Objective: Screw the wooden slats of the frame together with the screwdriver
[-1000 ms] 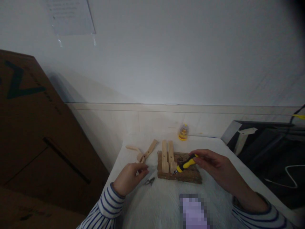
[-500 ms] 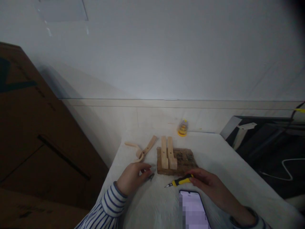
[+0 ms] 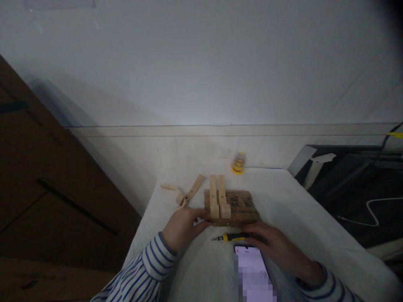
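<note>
My left hand (image 3: 187, 228) is at the near left corner of a brown cardboard piece (image 3: 241, 205), thumb and fingers drawn together; anything between the fingertips is hidden. Side by side on the cardboard lie two pale wooden strips (image 3: 214, 197) (image 3: 223, 197) with hooked near ends. My right hand (image 3: 272, 242) holds a yellow and black screwdriver (image 3: 232, 237) by its handle, low over the table just in front of the cardboard, with the metal tip pointing left. Beyond my left hand, more pale wooden strips (image 3: 191, 191) lie crossed.
A phone (image 3: 253, 268) with a lit screen lies nearest me. At the back of the white-covered table (image 3: 273, 184) stands a small clear and yellow container (image 3: 238, 163). A large cardboard box (image 3: 63, 209) rises on the left; dark equipment (image 3: 352, 176) is on the right.
My right hand has brought the screwdriver from over the cardboard down towards me. My left hand has moved right to the cardboard's corner; the small dark metal piece near it is no longer visible.
</note>
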`<action>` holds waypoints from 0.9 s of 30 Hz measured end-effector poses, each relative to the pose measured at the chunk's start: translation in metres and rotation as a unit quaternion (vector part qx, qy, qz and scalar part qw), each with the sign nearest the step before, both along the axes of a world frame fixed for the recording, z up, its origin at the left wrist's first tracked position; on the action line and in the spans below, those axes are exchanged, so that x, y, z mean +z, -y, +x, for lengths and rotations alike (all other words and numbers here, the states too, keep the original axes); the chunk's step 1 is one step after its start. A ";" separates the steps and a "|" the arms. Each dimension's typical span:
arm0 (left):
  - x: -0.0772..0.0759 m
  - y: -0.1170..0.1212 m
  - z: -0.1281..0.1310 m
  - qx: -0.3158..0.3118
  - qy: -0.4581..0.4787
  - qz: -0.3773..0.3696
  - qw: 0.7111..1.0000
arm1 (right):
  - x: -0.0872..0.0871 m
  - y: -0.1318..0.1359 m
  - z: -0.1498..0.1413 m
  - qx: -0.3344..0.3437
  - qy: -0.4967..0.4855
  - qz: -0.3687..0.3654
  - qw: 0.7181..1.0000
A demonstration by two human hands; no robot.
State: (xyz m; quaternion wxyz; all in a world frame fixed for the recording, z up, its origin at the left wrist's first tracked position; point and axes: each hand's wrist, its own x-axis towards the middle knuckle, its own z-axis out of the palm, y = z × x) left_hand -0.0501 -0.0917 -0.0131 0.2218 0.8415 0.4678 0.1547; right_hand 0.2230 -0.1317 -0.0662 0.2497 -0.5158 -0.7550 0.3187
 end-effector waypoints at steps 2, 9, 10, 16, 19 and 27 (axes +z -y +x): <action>0.000 -0.001 0.004 -0.004 -0.009 0.005 1.000 | -0.001 0.000 0.000 0.011 0.015 0.019 1.000; -0.003 -0.006 0.016 0.034 0.003 0.008 0.999 | -0.004 0.004 0.002 0.009 0.054 0.094 0.994; -0.004 -0.007 0.017 0.031 0.010 0.003 0.999 | -0.003 0.004 0.003 -0.001 0.062 0.104 0.993; -0.009 -0.013 0.017 -0.002 0.032 -0.036 0.999 | 0.020 -0.005 -0.015 -0.027 0.085 0.096 0.991; -0.006 -0.019 0.012 -0.028 0.068 -0.060 0.995 | 0.033 -0.016 -0.033 -0.033 0.093 0.075 0.992; -0.018 -0.084 0.018 0.084 0.197 -0.094 0.972 | 0.032 -0.034 -0.056 -0.040 0.069 0.056 0.995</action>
